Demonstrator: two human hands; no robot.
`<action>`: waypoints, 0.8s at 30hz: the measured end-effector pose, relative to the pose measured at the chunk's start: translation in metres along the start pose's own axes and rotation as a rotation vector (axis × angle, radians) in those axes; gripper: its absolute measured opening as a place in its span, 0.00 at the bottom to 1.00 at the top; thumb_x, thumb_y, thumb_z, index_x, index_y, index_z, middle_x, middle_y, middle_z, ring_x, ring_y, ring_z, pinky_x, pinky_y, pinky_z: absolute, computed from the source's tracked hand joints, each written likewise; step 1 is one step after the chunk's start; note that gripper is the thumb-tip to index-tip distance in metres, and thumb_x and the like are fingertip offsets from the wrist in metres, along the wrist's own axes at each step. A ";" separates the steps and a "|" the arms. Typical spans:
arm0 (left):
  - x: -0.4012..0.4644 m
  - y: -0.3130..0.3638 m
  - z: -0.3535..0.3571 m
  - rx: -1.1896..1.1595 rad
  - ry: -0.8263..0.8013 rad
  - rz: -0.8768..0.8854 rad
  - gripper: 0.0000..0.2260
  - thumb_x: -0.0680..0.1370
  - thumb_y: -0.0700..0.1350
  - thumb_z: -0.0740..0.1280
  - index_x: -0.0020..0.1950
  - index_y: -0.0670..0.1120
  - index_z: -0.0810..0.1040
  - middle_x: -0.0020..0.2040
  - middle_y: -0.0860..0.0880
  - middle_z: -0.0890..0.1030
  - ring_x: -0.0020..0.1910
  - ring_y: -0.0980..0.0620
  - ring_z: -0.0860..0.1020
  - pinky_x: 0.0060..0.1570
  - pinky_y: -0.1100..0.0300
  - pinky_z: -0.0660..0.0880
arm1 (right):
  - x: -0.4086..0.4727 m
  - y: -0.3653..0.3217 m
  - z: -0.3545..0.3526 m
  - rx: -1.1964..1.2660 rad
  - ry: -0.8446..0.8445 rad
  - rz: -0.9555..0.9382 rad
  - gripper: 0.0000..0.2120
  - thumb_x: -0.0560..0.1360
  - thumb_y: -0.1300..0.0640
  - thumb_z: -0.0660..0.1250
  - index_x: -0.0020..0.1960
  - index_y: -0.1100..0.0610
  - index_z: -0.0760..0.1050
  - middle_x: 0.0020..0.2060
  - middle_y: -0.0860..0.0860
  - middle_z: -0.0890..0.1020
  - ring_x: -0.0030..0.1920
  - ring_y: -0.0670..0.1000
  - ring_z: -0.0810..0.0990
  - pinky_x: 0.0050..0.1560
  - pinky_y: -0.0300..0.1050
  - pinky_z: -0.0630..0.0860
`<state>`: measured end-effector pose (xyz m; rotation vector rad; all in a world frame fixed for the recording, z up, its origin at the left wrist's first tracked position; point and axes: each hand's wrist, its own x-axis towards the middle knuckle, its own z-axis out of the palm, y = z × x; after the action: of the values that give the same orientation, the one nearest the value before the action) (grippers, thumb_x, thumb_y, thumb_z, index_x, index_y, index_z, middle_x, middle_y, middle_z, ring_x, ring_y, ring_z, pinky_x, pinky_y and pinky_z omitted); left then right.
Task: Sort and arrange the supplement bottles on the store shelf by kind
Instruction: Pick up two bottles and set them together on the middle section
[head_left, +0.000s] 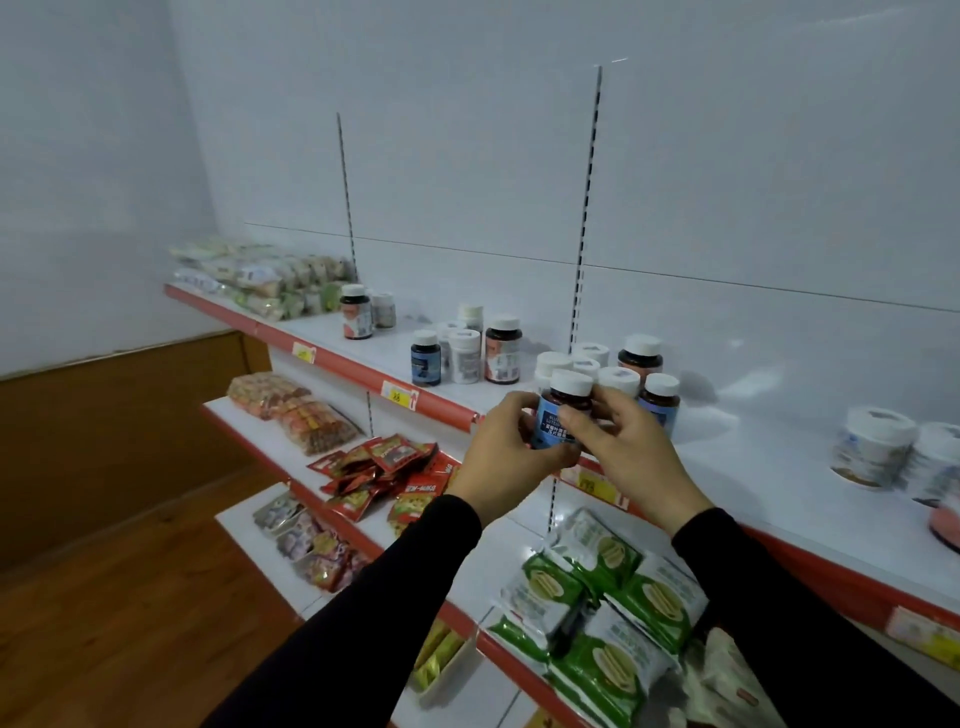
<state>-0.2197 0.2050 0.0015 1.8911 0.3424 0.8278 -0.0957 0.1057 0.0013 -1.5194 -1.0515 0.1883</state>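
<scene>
Both my hands hold one dark bottle with a blue label and white cap (562, 410) in front of the top shelf's (753, 467) red edge. My left hand (506, 457) grips it from the left and below; my right hand (623, 447) pinches it from the right. Just behind stands a cluster of white-capped bottles (618, 376), one with a blue label (660, 400), one with a red label (640, 356). A middle group (467, 351) holds a blue-label bottle (426, 358), white bottles and a red-label bottle (503, 349). Two bottles (363, 312) stand farther left.
Wide white tubs (878, 449) stand at the shelf's right end. Pale snack packs (260, 275) fill the top shelf's left end. Lower shelves carry red sachets (384, 467), orange packs (291, 410) and green-white packets (597, 597). Wooden floor lies to the left.
</scene>
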 end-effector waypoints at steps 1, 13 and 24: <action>0.002 -0.004 -0.012 0.006 0.002 -0.001 0.19 0.69 0.44 0.77 0.55 0.55 0.74 0.48 0.49 0.82 0.43 0.58 0.82 0.43 0.64 0.80 | 0.005 -0.002 0.012 -0.005 0.000 -0.004 0.14 0.72 0.43 0.71 0.57 0.41 0.79 0.51 0.41 0.84 0.53 0.41 0.82 0.56 0.49 0.80; 0.041 -0.072 -0.179 0.057 -0.086 -0.027 0.23 0.70 0.51 0.77 0.60 0.60 0.72 0.51 0.55 0.80 0.47 0.66 0.79 0.39 0.72 0.74 | 0.066 -0.017 0.172 0.030 0.047 0.014 0.12 0.72 0.42 0.71 0.54 0.33 0.77 0.53 0.42 0.83 0.54 0.46 0.82 0.48 0.44 0.80; 0.134 -0.140 -0.241 0.142 -0.022 -0.087 0.23 0.74 0.48 0.72 0.68 0.50 0.72 0.53 0.51 0.76 0.51 0.54 0.78 0.48 0.56 0.79 | 0.141 0.018 0.196 -0.111 0.199 0.041 0.21 0.73 0.45 0.72 0.64 0.43 0.75 0.57 0.43 0.82 0.57 0.44 0.80 0.58 0.48 0.78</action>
<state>-0.2687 0.5109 -0.0056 1.9996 0.4778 0.7405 -0.1330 0.3444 -0.0052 -1.6244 -0.8856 0.0062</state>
